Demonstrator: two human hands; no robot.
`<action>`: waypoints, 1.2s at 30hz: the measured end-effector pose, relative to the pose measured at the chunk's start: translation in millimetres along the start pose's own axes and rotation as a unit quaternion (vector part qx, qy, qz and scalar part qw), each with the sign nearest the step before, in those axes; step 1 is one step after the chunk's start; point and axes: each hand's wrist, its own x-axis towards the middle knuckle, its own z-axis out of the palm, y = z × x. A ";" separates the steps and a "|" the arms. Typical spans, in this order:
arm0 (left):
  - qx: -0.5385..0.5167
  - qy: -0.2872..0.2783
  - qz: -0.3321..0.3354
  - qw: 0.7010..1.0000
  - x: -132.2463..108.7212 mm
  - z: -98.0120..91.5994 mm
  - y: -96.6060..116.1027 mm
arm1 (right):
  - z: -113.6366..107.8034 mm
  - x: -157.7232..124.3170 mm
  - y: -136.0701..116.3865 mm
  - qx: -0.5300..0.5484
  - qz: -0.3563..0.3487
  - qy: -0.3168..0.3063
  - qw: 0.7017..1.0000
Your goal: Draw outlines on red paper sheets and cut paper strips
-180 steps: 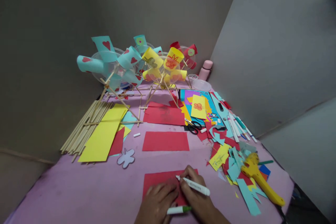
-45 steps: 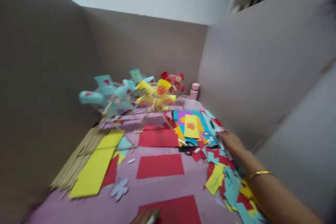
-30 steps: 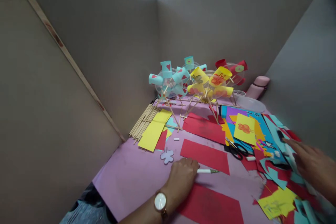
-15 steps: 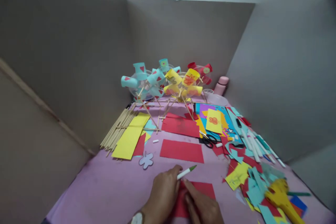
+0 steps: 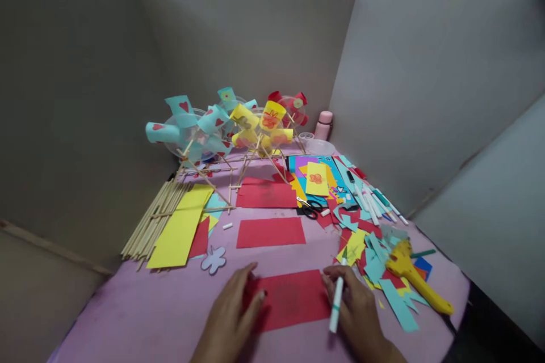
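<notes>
The near red card [image 5: 289, 298] lies on the counter [image 5: 140, 317]. At its left edge, the left hand [image 5: 232, 309] has fingers parted; at its right edge, the right hand [image 5: 357, 309] grips a marker [image 5: 336, 306]. Marks on the yellow scrap [image 5: 356, 243] beyond its right end are too small to read.

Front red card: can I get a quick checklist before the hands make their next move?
1. Front red card laid flat on the table: ok, it lies between the two hands.
2. Left hand steadying the card: cannot tell; it overlaps the left edge, but contact is unclear.
3. Marker held: ok, it is in the right hand.
4. Marker capped: not ok; its green tip looks bare, pointing away from the person.
5. Butterfly cutout clear of the card: ok, it lies apart, to the left.
6. Card unmarked: cannot tell; a dark patch shows mid-card, too faint to identify.
</notes>
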 end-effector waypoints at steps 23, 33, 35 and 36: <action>-0.218 -0.068 -0.107 0.968 13.6 3.0 -11.3 | 3.0 -10.6 6.3 0.191 0.178 -0.041 0.964; -0.381 0.032 -0.169 0.908 21.3 1.4 -6.7 | 17.4 18.2 -8.0 0.333 0.224 0.084 0.912; -0.378 0.073 -0.172 0.907 25.7 3.8 -4.1 | 19.5 24.2 -8.3 0.341 0.222 0.096 0.908; -0.375 0.090 -0.174 0.906 28.2 5.4 -3.0 | 20.7 26.6 -8.1 0.345 0.223 0.100 0.906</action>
